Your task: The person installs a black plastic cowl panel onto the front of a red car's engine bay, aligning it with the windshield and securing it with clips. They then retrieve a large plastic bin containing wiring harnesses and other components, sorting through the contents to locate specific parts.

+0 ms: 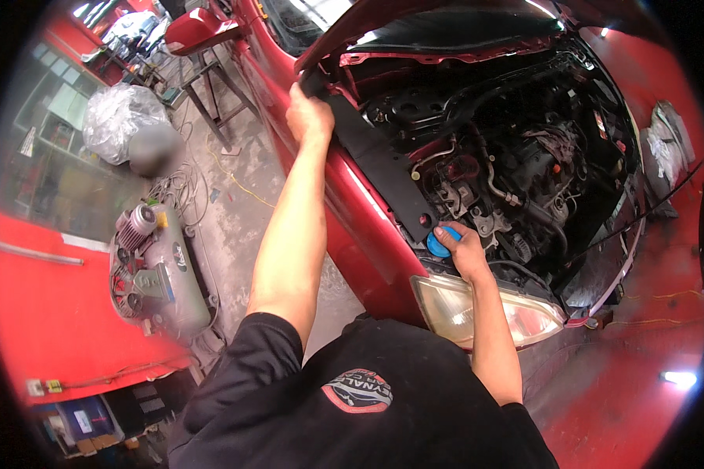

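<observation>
A long black plastic trim panel lies along the inner edge of the red fender, beside the engine bay. My left hand is closed round its far end, near the hinge side of the raised hood. At the panel's near end, behind the headlight, my right hand is closed with thumb and fingers on a round blue cap. Its fingertips are partly hidden against the cap. The engine, with hoses and metal fittings, sits uncovered right of the panel.
The raised hood hangs over the far side. In front of me is the clouded headlight. To the left stand an air compressor, coiled hoses, a plastic-wrapped bundle and a stand holding a red car part.
</observation>
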Demonstrator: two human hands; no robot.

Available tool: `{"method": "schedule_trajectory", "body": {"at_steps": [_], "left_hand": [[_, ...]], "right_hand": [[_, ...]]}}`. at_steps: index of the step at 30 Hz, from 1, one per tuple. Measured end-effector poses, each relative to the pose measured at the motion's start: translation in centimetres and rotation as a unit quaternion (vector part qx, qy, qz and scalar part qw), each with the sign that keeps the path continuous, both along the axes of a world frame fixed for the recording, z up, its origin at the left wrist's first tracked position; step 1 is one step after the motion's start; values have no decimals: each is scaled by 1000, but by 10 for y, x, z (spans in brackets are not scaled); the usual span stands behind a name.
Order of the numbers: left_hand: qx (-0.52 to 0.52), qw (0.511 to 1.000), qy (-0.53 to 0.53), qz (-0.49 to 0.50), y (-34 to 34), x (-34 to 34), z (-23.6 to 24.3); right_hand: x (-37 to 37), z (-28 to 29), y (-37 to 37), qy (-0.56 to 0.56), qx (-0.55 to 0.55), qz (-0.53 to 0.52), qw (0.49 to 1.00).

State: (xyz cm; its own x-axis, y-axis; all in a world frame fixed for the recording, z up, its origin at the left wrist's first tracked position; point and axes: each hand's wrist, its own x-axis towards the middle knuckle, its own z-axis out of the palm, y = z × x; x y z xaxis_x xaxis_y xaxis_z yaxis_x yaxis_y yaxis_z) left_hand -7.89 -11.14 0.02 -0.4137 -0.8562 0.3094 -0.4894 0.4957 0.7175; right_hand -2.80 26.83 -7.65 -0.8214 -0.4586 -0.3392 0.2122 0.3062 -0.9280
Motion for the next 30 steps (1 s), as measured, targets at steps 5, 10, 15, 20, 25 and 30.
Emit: {"method": "schedule_trajectory", "body": {"at_steps": [5, 10, 15, 20, 25, 30], "left_hand": [[-21, 997, 73, 25, 5, -7, -8], [-58, 986, 155, -6, -5, -19, -15], [34, 989, 144, 30, 19, -1, 1], [62, 988, 138, 3, 3, -9, -5], [194, 967, 160, -47, 14, -1, -12], [158, 974, 162, 0, 25, 7, -1]], "right_hand": [[-2, 4, 5, -14, -23, 19, 999], [-3, 5, -1, -71, -65, 19, 995], [-13, -12, 9, -142, -121, 33, 982], [-10, 1, -2, -204, -184, 15, 961], [-12, -12, 0, -185, -202, -15, 962], [-13, -14, 4, -204, -225, 36, 952]]}}
